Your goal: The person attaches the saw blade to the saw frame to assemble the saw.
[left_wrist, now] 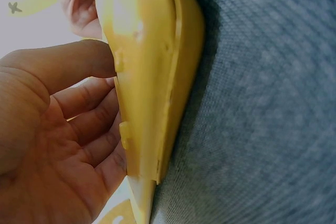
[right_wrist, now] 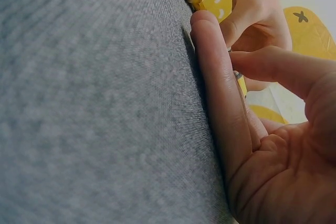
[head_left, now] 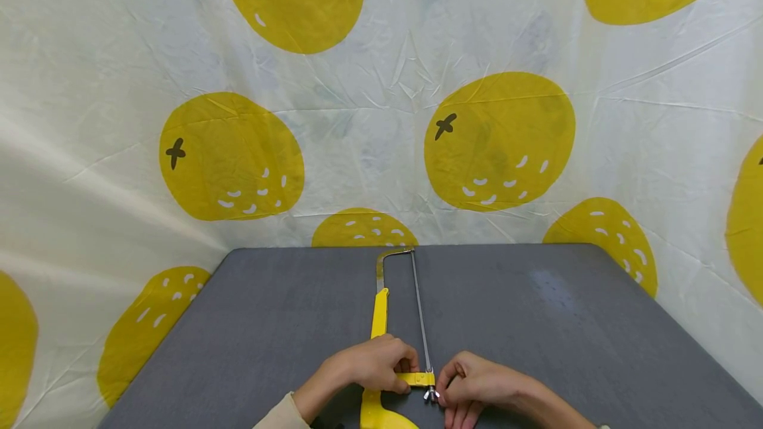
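Only my head view shows the blade of the hacksaw on the worktop. My left grip clamps its yellow frame; whether my right grip pinches the wing nut, I cannot tell.

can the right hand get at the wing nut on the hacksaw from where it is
Probably yes: the right hand is right beside the wing nut, and the left hand, on the yellow frame, leaves it uncovered. Actual contact is hard to tell.

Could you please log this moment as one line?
left hand: holding yellow hacksaw frame; right hand: beside wing nut, contact unclear; blade: spanning frame; beneath: grey table
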`<state>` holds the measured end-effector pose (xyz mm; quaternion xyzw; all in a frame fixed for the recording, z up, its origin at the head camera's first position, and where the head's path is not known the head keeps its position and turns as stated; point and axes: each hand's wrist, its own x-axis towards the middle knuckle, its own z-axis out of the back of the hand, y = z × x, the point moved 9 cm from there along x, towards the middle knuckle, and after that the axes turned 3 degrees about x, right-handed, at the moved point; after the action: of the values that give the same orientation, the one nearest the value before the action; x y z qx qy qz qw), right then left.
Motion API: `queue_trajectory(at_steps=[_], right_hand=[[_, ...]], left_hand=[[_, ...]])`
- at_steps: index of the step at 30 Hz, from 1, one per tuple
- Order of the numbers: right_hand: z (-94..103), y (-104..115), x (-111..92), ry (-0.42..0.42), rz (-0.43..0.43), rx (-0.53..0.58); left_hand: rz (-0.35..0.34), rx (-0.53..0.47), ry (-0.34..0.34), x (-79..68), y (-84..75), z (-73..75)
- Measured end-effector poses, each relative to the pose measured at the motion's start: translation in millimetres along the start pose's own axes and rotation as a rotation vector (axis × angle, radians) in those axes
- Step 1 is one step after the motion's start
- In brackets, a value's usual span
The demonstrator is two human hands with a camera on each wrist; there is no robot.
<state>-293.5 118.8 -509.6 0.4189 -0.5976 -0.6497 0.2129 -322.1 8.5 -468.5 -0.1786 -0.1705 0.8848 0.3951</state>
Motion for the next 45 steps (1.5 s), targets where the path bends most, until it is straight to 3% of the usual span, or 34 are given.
queue_trajectory(at_steps=[45], right_hand=[[-1.3,-0.1,-0.8,0.009,-0.02,0.019]], left_hand=[[0.008,-0.012,-0.002,-1.4,-1.8,-1.4]])
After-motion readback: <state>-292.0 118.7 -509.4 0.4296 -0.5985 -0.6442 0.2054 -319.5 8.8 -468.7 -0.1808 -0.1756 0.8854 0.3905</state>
